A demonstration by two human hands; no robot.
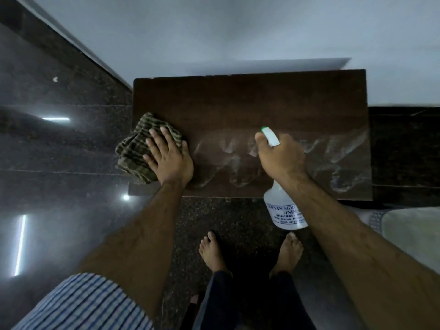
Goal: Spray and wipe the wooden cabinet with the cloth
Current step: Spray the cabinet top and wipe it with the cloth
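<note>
Striped sleeve (78, 303) | bare feet (212, 251) before cabinet (250, 103) | left grip (170, 158) flat on cloth (133, 148) | right grip (281, 156) holding spray bottle (285, 210)

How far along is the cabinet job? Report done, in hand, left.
Done: wet streaks cover the near half of the cabinet top. In hand: the right hand grips the spray bottle; the left hand presses the cloth flat at the left edge. Left: the far half shows no streaks.
</note>
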